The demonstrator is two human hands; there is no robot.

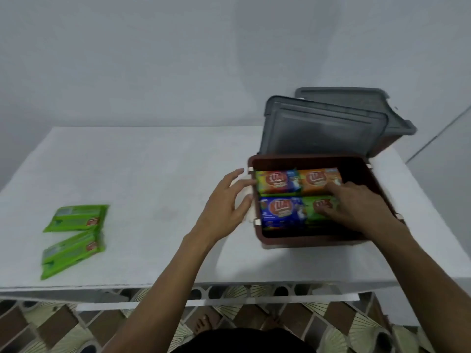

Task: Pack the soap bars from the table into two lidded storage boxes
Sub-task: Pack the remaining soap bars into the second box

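- Right hand (356, 205): inside the open brown box (305, 241), fingers extended and flat, pressing on the soap packs; it grips nothing.
- Under its fingertips: a green pack (321, 207) and, just beyond, an orange pack (316, 178). To its left lie a blue pack (280, 212) and an orange-and-blue pack (276, 183). The 4 packs lie in 2 rows, touching.
- A dark gap remains between the packs and the box's near wall, and another along the wall to the right of this hand.
- Left hand (226, 202): outside the box's left wall, fingers spread and nearly straight, holding nothing; fingertips reach the rim by a white fitting (251, 212), contact unclear through blur.
- Beyond both hands, a grey lid (323, 131) leans upright against the open box's far edge; behind it stands a 2nd box (382, 108) with its lid on.
- Well to the left of the left hand, 2 green soap packs (76, 219) lie near the near edge of the white table (153, 169), with bare surface between them and that hand.
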